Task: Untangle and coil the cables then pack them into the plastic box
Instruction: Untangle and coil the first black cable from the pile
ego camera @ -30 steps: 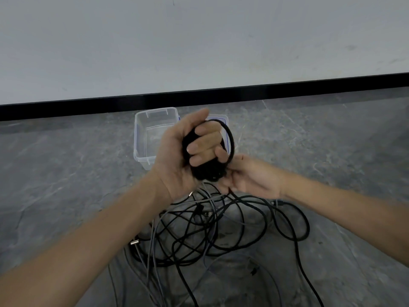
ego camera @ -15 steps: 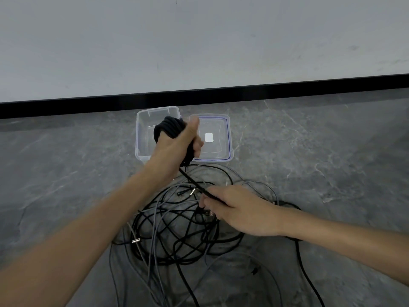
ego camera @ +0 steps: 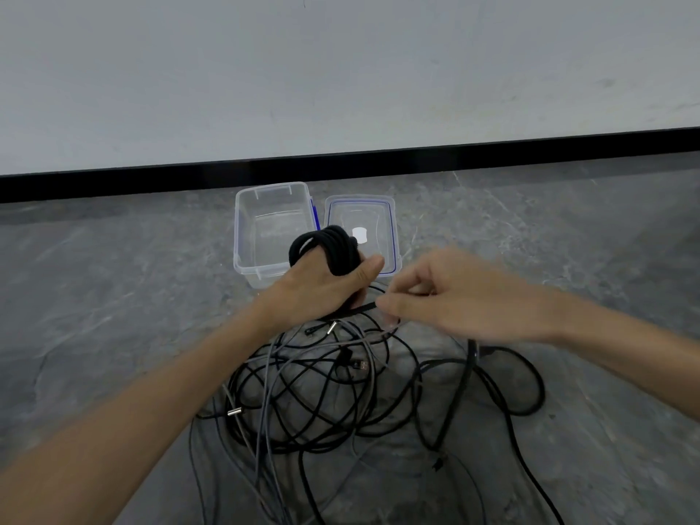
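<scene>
While my left hand (ego camera: pixel 322 289) grips a coil of black cable (ego camera: pixel 335 246), thumb clamped across its loops, my right hand (ego camera: pixel 469 297) pinches the loose strand (ego camera: pixel 360 308) that runs out from under the coil, its fingers curled. The strand is stretched between the two hands, which are close together but not touching. Both are held above a tangle of black and grey cables (ego camera: pixel 325 395) lying on the grey stone floor (ego camera: pixel 113 297), with several metal plugs showing among the loops. Beyond the coil, near the floor's far edge along the black skirting (ego camera: pixel 492 153), stands the clear plastic box (ego camera: pixel 242 229), open, with its blue-trimmed lid (ego camera: pixel 382 221) lying flat just to its right. A pale wall (ego camera: pixel 341 70) fills the background.
</scene>
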